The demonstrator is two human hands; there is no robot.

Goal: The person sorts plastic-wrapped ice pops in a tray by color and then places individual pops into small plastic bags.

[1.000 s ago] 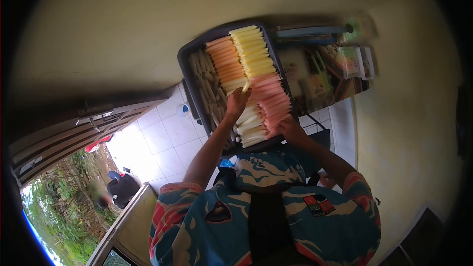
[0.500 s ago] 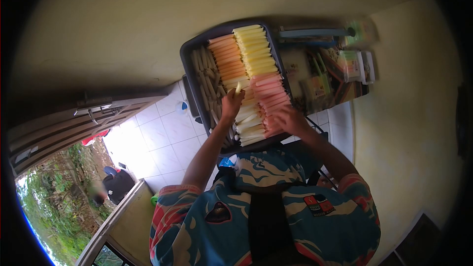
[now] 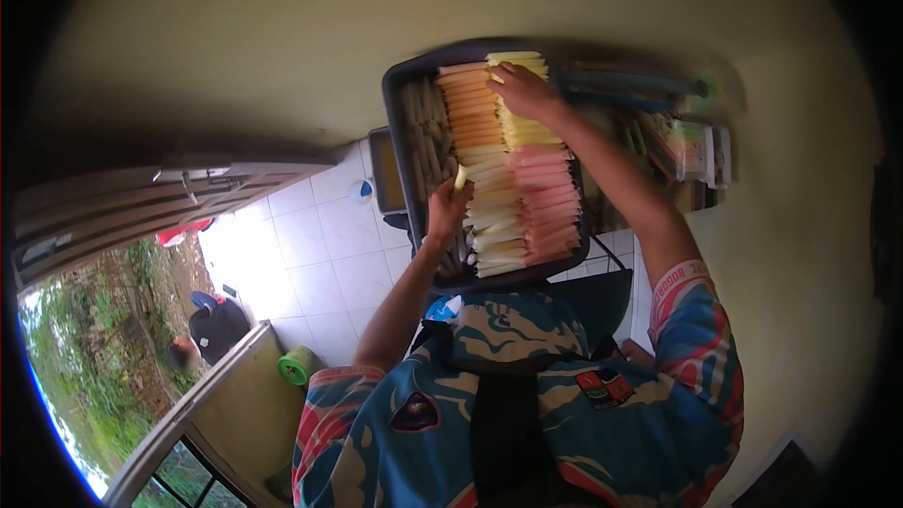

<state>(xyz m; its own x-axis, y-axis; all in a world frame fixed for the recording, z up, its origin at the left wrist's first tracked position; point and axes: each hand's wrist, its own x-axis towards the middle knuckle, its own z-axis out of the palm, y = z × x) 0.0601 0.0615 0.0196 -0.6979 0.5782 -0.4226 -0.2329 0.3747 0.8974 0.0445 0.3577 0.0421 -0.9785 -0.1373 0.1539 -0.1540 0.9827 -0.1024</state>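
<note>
A dark rectangular tray (image 3: 399, 122) holds rows of slim wrapped sticks: orange ones (image 3: 466, 108), yellow ones (image 3: 527, 132), pink ones (image 3: 548, 202), cream ones (image 3: 496, 216) and greyish ones (image 3: 425, 136) along the left side. My left hand (image 3: 448, 212) is closed on a pale yellow stick (image 3: 460, 178), held upright over the boundary of the greyish and cream rows. At the far end of the tray, my right hand (image 3: 522, 91) reaches onto the top of the yellow row, its fingers bent over the sticks. Whatever lies under those fingertips is hidden.
Right of the tray is a surface with small packs (image 3: 691, 150) and a blurred long bluish item (image 3: 630, 83). A green bin (image 3: 298, 366) stands on the tiled floor at lower left. Outside the doorway, a person in dark clothing (image 3: 218, 327) is visible.
My right hand has moved from the near end of the pink row to the far end of the yellow row. My left hand still holds its stick. The tray appears shifted right in view.
</note>
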